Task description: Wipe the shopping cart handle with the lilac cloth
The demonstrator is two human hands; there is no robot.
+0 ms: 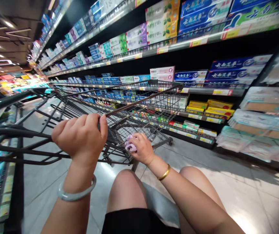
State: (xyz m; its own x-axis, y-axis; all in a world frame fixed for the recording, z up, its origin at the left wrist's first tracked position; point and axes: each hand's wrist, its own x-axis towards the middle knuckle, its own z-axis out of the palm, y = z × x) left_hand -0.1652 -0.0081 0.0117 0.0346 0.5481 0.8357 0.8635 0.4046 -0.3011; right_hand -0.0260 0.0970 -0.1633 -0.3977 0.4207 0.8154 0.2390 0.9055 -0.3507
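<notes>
My left hand (81,135) is closed round the top rim of a black wire shopping cart (139,107), which is tipped on its side in front of me. A pale jade bangle sits on that wrist. Lower down, my right hand (141,149) is closed on a small purple-and-white thing (130,146) pressed against the cart's wire frame; I cannot make out what it is. A gold bangle circles the right wrist. My bare knees (127,191) show below the hands.
Shelves of boxed toothpaste (202,19) run along the right of the aisle, with wrapped packs (263,126) lower at the far right. Grey shiny floor tiles (239,195) stretch ahead. Another dark cart or rack frame (5,139) stands at the left.
</notes>
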